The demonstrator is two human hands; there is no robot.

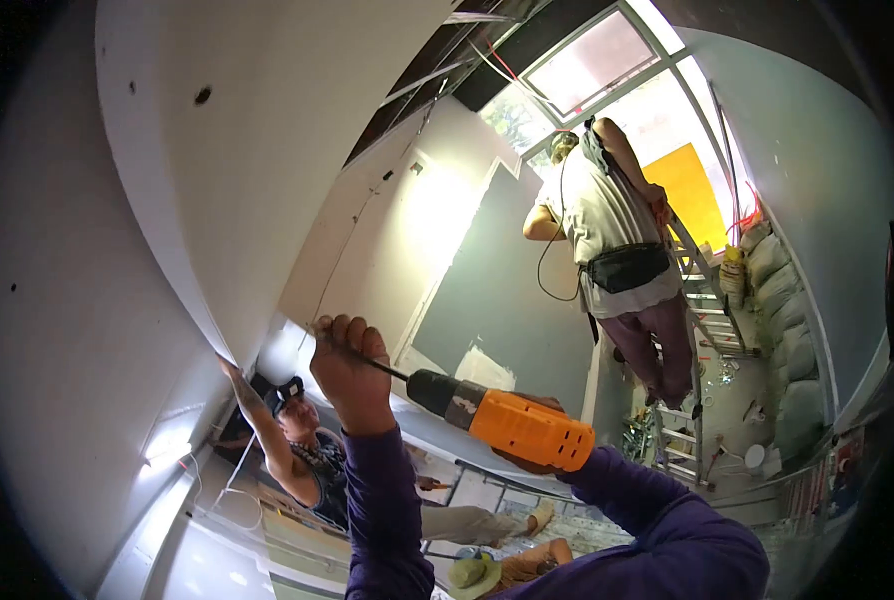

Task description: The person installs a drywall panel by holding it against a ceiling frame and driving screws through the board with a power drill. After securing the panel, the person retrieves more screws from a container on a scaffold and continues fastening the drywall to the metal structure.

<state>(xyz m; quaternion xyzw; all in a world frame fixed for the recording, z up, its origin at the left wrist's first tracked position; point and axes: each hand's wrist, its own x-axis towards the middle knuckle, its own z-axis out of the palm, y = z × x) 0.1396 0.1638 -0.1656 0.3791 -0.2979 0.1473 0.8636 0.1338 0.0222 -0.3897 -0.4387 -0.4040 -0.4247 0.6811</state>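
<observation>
An orange and black power drill lies across the middle of the view, its chuck pointing left. My right hand is wrapped around it from behind, mostly hidden by the orange body. From the chuck a long thin dark bit runs to my left hand. That hand is raised, with its fingers curled closed around the far end of the bit. Whether a screw sits at the tip is hidden by the fingers. Above and left of my hands hangs a large pale board with a few dark spots.
A person stands on a metal ladder near the window. Below left, another person reaches up to the board's edge. A hat marks a third person beneath my arms. Filled sacks line the right wall.
</observation>
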